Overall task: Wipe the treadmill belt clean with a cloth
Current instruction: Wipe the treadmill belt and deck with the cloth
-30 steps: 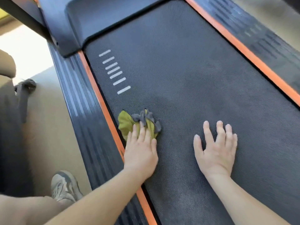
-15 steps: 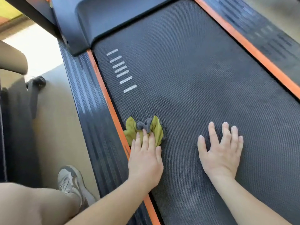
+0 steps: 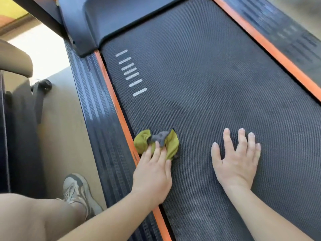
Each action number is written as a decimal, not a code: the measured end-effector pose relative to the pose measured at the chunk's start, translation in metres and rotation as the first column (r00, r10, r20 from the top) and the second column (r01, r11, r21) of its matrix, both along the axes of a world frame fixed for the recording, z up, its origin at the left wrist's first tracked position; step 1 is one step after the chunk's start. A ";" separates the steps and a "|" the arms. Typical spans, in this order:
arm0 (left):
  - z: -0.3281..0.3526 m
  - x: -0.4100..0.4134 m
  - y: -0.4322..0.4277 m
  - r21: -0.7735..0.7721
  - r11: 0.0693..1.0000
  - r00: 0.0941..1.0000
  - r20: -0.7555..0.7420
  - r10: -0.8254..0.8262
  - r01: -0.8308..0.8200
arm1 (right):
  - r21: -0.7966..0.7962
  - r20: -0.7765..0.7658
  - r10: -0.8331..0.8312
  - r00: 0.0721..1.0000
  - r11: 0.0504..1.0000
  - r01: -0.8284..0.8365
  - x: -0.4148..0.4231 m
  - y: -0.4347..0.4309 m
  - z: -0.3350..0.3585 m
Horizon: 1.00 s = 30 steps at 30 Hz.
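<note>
The black textured treadmill belt (image 3: 217, 80) fills most of the head view. A crumpled yellow-green and grey cloth (image 3: 171, 145) lies on the belt at its left edge, next to the orange strip. My left hand (image 3: 153, 174) presses on the cloth with straight fingers, covering its near part. My right hand (image 3: 237, 160) lies flat on the bare belt to the right of the cloth, fingers spread, holding nothing.
Orange strips (image 3: 119, 110) and ribbed black side rails (image 3: 93, 105) border the belt on both sides. The dark motor cover (image 3: 111, 20) sits at the far end. White stripe marks (image 3: 132, 73) are on the belt. My shoe (image 3: 76, 190) stands on the tan floor at left.
My left hand has slid the cloth nearer along the belt's left edge, away from the white stripes. My right hand has stayed flat on the belt.
</note>
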<state>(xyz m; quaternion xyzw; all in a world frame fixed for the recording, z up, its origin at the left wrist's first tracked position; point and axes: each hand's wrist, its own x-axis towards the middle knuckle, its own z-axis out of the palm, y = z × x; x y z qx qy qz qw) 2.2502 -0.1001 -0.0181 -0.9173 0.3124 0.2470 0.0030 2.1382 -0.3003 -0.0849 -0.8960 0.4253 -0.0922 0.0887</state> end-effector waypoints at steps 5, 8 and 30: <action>-0.009 0.049 -0.002 -0.022 0.999 0.998 0.037 -0.048 0.049 | 0.010 0.000 0.005 1.000 1.000 -0.005 0.002 0.000 0.001; -0.019 0.097 -0.030 -0.024 0.997 0.996 0.055 0.068 -0.067 | 0.008 0.001 0.011 1.000 1.000 -0.011 0.001 -0.002 0.001; 0.001 -0.008 0.002 0.018 0.983 0.983 0.021 -0.181 0.180 | -0.007 -0.022 0.017 1.000 1.000 -0.018 0.000 -0.001 0.002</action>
